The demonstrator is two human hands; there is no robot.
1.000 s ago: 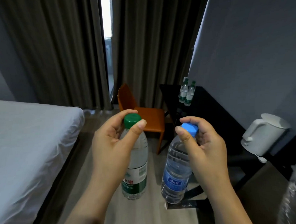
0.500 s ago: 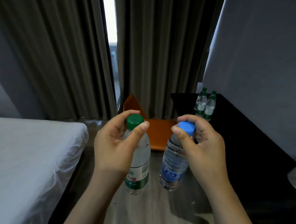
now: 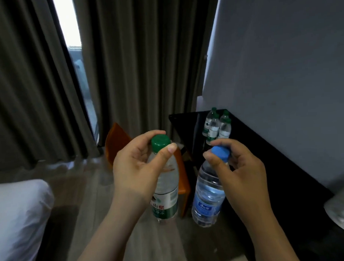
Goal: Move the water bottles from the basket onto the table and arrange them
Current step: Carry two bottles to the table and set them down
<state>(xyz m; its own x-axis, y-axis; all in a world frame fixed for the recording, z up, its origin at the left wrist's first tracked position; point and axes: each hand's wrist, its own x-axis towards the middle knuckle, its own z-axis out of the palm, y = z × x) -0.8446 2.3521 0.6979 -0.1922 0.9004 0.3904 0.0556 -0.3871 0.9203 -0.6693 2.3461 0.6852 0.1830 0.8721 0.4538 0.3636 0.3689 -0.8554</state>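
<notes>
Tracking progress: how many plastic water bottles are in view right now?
4. A green-capped clear plastic bottle in the left hand, a blue-capped one in the right hand, two green-capped bottles on the black table; blur may hide more.

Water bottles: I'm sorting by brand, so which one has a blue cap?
The bottle gripped by the right hand: its cap and label are blue. The left hand holds a green-capped bottle, and the table bottles have green caps.

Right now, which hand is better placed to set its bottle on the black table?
Probably the right hand, pinching the blue-capped bottle by its cap: it hangs beside the black table. The left hand holds the green-capped bottle farther left, by the orange chair.
</notes>
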